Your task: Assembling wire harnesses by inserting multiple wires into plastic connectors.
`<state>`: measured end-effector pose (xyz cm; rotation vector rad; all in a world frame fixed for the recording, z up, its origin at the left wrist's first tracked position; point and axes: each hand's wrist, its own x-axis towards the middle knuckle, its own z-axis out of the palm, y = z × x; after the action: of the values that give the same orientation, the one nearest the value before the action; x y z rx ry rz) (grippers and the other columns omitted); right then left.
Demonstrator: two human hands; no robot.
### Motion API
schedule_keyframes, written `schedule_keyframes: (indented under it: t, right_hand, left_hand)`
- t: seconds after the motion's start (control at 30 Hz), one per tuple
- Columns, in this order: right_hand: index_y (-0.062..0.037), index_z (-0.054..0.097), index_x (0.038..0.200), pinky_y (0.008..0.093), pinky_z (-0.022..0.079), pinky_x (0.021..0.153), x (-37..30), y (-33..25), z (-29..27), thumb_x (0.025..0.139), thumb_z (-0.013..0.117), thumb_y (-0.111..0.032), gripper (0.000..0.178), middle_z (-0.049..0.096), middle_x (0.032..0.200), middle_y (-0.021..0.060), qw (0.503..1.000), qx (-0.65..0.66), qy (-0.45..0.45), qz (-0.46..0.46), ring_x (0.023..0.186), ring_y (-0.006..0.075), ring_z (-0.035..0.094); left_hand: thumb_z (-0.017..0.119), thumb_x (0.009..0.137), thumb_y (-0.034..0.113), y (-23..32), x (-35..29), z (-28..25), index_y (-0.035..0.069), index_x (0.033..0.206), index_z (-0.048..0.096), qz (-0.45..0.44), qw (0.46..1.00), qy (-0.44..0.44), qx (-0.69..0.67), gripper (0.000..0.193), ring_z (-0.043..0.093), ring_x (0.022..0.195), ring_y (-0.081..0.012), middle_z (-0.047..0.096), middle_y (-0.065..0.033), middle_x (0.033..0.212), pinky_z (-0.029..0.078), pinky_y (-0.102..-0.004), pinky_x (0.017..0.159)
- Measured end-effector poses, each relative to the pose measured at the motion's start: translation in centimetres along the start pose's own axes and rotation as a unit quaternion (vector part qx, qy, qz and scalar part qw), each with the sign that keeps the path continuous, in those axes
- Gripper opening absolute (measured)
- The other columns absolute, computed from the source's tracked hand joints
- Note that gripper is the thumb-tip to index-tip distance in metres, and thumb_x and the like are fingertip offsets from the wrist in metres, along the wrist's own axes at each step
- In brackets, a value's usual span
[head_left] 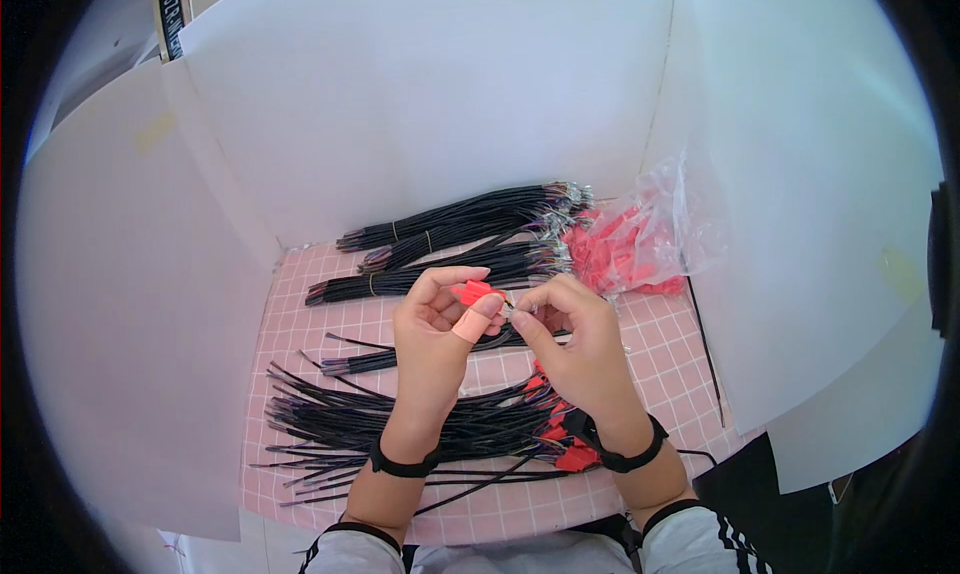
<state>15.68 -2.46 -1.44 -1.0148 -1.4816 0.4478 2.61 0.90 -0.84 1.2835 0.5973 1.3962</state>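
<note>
Over the middle of the table, my left hand [428, 334] pinches a small red plastic connector cover [478, 292] between thumb and fingers; the thumb has a pale wrap on it. Close against it, my right hand [582, 342] has thumb and index finger closed on the pale wire end [507, 310] of a black cable. The two parts meet between my fingertips; whether one sits inside the other, I cannot tell. Below my hands lies a loose spread of black cables [480, 429], with red covers [577, 459] at their right ends.
Several tied bundles of black cables [440, 286] lie at the back, their pale ends pointing right. Beside them stands a clear plastic bag [640, 239] of red covers. White panels [430, 94] enclose the pink checked table [670, 374]. One black cable [706, 349] runs along the right edge.
</note>
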Motion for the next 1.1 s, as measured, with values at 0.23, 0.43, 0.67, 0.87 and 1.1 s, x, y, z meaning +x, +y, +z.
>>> schedule_keyframes:
  t: [0.23, 0.43, 0.67, 0.87, 1.1]
  right_hand:
    - [0.0005, 0.052, 0.078, 0.0271, 0.040, 0.049, -0.6, -1.2, 1.2, 0.075, 0.056, 0.000, 0.005, 0.048, 0.070, 0.0087, 0.991, -0.092, 0.078, -0.054, 0.055, 0.0187, 0.050]
    - [-0.0005, 0.050, 0.080, 0.0313, 0.040, 0.049, -0.4, -0.7, 1.4, 0.075, 0.054, 0.002, 0.007, 0.047, 0.072, 0.0109, 0.985, -0.122, 0.062, -0.103, 0.057, 0.0268, 0.050]
    - [-0.0009, 0.052, 0.080, 0.0268, 0.039, 0.048, 0.2, -0.2, 1.2, 0.075, 0.057, -0.001, 0.007, 0.047, 0.070, 0.0082, 0.990, -0.100, 0.069, -0.079, 0.055, 0.0173, 0.049]
    - [-0.0003, 0.053, 0.080, 0.0240, 0.039, 0.048, 0.9, 0.3, 0.6, 0.076, 0.057, -0.002, 0.007, 0.047, 0.067, 0.0070, 0.995, -0.050, 0.030, -0.079, 0.055, 0.0147, 0.048]
    - [-0.0004, 0.052, 0.081, 0.0232, 0.038, 0.049, 0.9, 1.0, 0.0, 0.077, 0.055, -0.004, 0.006, 0.047, 0.066, 0.0059, 0.999, 0.017, -0.024, -0.021, 0.055, 0.0117, 0.047]
  left_hand:
    - [0.062, 0.075, 0.002, -0.2, -0.5, 0.3, -0.001, 0.091, 0.051, 0.052, 0.999, 0.012, 0.002, 0.020, 0.057, 0.066, -0.0098, 0.059, -0.0097, 0.078, 0.048, -0.0201, 0.058]
    - [0.064, 0.074, 0.003, -0.2, -0.1, 0.0, 0.000, 0.089, 0.050, 0.002, 1.000, 0.020, 0.014, 0.020, 0.057, 0.066, -0.0088, 0.059, -0.0088, 0.079, 0.049, -0.0200, 0.056]
    - [0.064, 0.073, 0.005, -0.6, 0.0, 0.2, 0.000, 0.087, 0.053, -0.006, 0.999, 0.023, 0.028, 0.019, 0.053, 0.058, -0.0073, 0.057, -0.0056, 0.073, 0.043, -0.0171, 0.050]
    - [0.064, 0.074, 0.007, 0.1, 0.2, -0.3, -0.001, 0.088, 0.054, -0.033, 0.998, 0.004, 0.044, 0.018, 0.054, 0.059, -0.0076, 0.058, -0.0059, 0.073, 0.044, -0.0182, 0.052]
    - [0.056, 0.081, 0.007, 0.2, 0.4, -1.1, -0.004, 0.101, 0.054, -0.034, 0.996, -0.061, 0.053, 0.023, 0.058, 0.066, -0.0109, 0.061, -0.0110, 0.084, 0.049, -0.0211, 0.059]
